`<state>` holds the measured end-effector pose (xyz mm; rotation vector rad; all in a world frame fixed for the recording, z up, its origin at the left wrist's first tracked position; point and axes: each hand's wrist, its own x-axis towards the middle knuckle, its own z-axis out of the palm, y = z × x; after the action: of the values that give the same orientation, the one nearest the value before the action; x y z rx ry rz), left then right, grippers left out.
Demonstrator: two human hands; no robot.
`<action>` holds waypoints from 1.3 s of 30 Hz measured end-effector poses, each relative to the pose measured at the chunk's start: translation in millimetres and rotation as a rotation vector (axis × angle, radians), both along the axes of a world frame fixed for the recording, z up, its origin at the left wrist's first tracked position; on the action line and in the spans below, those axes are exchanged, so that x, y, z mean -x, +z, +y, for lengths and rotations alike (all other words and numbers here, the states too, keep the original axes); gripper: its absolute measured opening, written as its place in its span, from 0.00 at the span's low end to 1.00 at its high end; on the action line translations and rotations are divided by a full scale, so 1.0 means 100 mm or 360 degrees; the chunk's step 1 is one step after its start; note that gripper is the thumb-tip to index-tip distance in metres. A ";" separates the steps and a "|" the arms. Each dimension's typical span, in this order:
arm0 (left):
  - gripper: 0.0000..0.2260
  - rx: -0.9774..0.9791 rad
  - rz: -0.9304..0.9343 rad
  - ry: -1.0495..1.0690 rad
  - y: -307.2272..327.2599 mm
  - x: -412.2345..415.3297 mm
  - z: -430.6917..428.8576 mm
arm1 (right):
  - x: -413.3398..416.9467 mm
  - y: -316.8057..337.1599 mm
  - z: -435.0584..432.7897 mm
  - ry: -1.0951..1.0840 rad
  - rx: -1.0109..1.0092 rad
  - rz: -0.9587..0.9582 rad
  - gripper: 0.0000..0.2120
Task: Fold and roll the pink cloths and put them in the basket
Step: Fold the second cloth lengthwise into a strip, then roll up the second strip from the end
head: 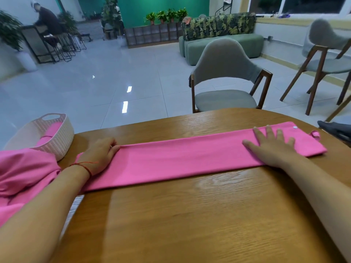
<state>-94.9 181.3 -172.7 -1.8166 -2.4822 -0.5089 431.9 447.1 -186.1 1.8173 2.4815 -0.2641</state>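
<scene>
A pink cloth (190, 156), folded into a long narrow strip, lies across the wooden table (190, 215) from left to right. My left hand (98, 154) rests on the strip's left end, fingers curled at its far edge, pinching the fabric. My right hand (273, 147) lies flat with spread fingers on the strip near its right end. A white woven basket (57, 137) stands at the table's left edge with a rolled pink cloth (51, 131) inside. More loose pink cloth (22, 173) is heaped at the near left, under my left forearm.
A grey chair (226, 76) with a wooden frame stands just behind the table's far edge. A second chair (326, 59) is at the right. A dark object (334, 130) lies at the table's right edge. A person sits far off at the back left.
</scene>
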 end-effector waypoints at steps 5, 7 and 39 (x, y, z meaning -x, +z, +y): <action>0.11 0.0025 0.0087 0.0030 -0.07 0.08 0.03 | 0.00 -0.01 0.01 -0.0018 -0.0046 0.0009 0.49; 0.12 0.0048 0.0080 0.0115 -0.09 0.11 0.05 | 0.00 -0.01 0.00 -0.0021 -0.0037 0.0003 0.49; 0.24 0.0336 0.0199 0.0200 0.24 -0.09 0.03 | 0.99 0.10 0.06 -0.0005 0.0014 0.0021 0.51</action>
<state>-85.6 184.7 -148.4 -1.6810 -2.6261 -0.1275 332.8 453.1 -175.9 1.8219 2.4826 -0.2882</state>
